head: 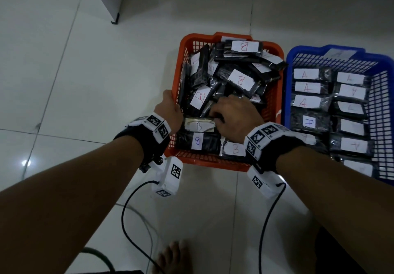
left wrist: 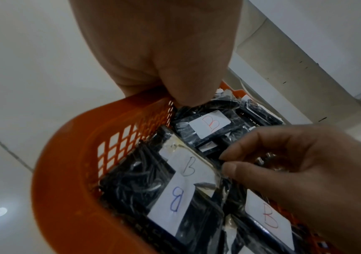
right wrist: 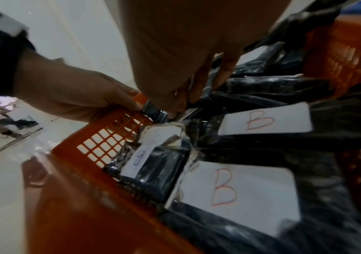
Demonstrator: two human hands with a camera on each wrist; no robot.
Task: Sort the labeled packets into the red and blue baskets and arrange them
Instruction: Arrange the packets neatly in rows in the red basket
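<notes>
Near row of red basket: 2 B packets laid flat. Just beyond, a third B packet, long axis left-right, is pinched at its right end by the right hand. Left rim is gripped by left hand. Blue basket: A packets in 2 columns.

A: Head view is running dim and bluish. A lamp is glaring off the floor tiles, a bright spot left of the red basket.

B: Wrist views are bending straight lines at the edges. Right wrist is smearing that basket's near rim; left wrist is holding the B labels sharper, the nearest hand blurring.
</notes>
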